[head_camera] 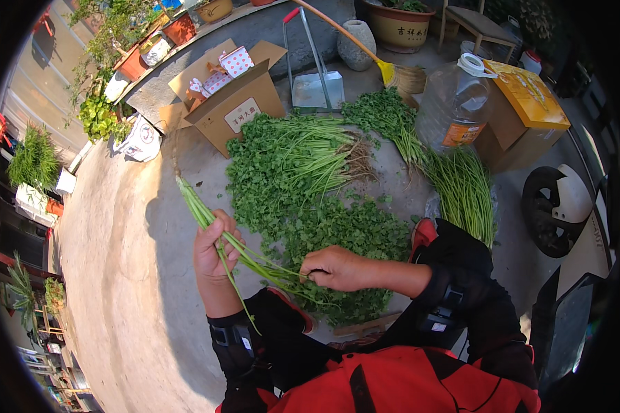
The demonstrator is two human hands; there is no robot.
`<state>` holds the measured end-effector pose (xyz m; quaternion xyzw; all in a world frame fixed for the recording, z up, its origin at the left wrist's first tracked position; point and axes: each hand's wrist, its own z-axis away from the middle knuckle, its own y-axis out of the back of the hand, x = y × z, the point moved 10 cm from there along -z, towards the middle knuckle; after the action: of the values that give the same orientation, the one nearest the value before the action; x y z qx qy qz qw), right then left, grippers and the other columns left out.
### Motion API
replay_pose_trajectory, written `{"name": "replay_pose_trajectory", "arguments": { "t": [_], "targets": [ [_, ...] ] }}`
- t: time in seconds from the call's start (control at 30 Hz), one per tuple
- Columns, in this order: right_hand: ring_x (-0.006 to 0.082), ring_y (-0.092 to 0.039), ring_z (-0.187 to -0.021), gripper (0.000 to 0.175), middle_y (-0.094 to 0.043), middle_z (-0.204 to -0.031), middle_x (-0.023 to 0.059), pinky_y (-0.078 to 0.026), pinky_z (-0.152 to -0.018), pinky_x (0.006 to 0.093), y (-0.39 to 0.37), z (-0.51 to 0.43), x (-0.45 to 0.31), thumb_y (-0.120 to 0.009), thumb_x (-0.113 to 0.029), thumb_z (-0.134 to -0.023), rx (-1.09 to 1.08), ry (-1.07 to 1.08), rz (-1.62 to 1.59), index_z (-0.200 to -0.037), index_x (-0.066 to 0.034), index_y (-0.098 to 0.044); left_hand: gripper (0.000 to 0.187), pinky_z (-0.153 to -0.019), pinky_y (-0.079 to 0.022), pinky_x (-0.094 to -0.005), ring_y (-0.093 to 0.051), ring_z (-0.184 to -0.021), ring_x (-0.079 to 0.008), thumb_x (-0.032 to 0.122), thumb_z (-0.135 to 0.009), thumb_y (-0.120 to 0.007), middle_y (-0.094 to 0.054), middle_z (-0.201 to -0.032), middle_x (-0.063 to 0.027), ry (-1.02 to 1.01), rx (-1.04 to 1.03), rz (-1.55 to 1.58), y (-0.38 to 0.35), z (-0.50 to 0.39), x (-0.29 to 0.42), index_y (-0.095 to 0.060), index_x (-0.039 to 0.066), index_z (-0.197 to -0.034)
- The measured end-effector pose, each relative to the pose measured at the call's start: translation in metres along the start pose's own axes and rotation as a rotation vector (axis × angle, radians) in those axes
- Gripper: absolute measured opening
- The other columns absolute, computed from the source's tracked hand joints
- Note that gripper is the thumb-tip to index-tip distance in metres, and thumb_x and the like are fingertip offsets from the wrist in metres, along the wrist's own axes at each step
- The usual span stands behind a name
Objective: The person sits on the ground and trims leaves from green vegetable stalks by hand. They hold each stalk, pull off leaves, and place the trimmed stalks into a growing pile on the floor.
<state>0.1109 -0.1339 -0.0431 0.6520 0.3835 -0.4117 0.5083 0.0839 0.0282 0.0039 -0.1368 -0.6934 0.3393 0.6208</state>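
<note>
My left hand (217, 248) is closed around a bunch of pale green stalks (199, 209) of a coriander-like plant, root end pointing up and away. One thin bent stalk hangs below that hand. My right hand (336, 268) pinches the thin ends of the stalks, its fingertips partly hidden. Beneath it, a loose heap of green leaves (351, 227) covers the concrete between my feet. Beyond that lies a pile of whole plants (310, 155), their brown roots (359, 160) to the right. A bundle of bare green stems (462, 193) lies farther right.
An open cardboard box (243, 108), a metal dustpan (318, 90) and a broom (400, 75) stand behind the greens. On the right are a large clear plastic bottle (452, 103), a yellow-topped carton (516, 124) and a helmet (558, 206). Potted plants line a ledge (201, 38).
</note>
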Motion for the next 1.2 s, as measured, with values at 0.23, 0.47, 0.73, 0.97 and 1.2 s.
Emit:
{"name": "replay_pose_trajectory", "arguments": {
  "t": [0.23,0.47,0.73,0.97,1.2],
  "targets": [
    [0.0283,-0.059,-0.070,0.011,-0.059,-0.073,0.0119,-0.045,-0.064,0.0381,-0.005,0.000,-0.003,-0.060,-0.010,-0.080,-0.008,0.013,-0.213,-0.088,-0.0030,-0.061,0.021,-0.035,-0.029,-0.0215,-0.031,-0.040,-0.0059,0.017,-0.088,-0.058,-0.036,-0.058,0.0022,-0.011,0.025,0.021,0.000,-0.002,-0.001,-0.047,0.004,-0.076],
    [0.0243,-0.058,-0.067,0.012,-0.058,-0.079,0.0119,-0.046,-0.064,0.0357,-0.012,-0.002,-0.002,-0.059,-0.007,-0.083,-0.033,0.046,-0.136,-0.094,-0.0028,-0.062,0.021,-0.034,-0.030,-0.0214,-0.031,-0.040,-0.0057,0.018,-0.088,-0.059,-0.036,-0.058,0.0023,-0.023,0.058,0.010,0.006,-0.001,0.001,-0.047,0.005,-0.076],
    [0.0137,-0.057,-0.062,0.019,-0.054,-0.078,0.0062,-0.047,-0.056,0.0287,-0.023,0.000,0.010,-0.050,0.000,-0.086,-0.133,-0.127,-0.261,-0.100,-0.0029,-0.063,0.022,-0.034,-0.030,-0.0210,-0.031,-0.041,-0.0057,0.018,-0.086,-0.061,-0.035,-0.058,0.0029,-0.016,0.087,-0.016,0.008,0.002,0.002,-0.048,0.005,-0.075],
    [0.0198,-0.057,-0.067,0.020,-0.056,-0.074,0.0092,-0.044,-0.062,0.0327,-0.014,-0.006,0.003,-0.047,0.005,-0.080,-0.063,-0.011,-0.117,-0.088,-0.0046,-0.063,0.023,-0.035,-0.031,-0.0210,-0.032,-0.041,-0.0061,0.019,-0.088,-0.060,-0.034,-0.058,0.0024,-0.048,0.044,0.010,0.005,0.002,0.006,-0.046,0.004,-0.076],
    [0.0146,-0.056,-0.075,0.024,-0.059,-0.081,0.0046,-0.044,-0.064,0.0298,-0.018,-0.008,0.001,-0.047,0.006,-0.079,-0.148,-0.006,-0.328,-0.093,-0.0047,-0.063,0.025,-0.037,-0.031,-0.0209,-0.030,-0.041,-0.0053,0.022,-0.094,-0.052,-0.032,-0.058,0.0033,-0.052,0.032,0.000,0.008,0.002,0.009,-0.040,0.008,-0.076]
  ]
}}
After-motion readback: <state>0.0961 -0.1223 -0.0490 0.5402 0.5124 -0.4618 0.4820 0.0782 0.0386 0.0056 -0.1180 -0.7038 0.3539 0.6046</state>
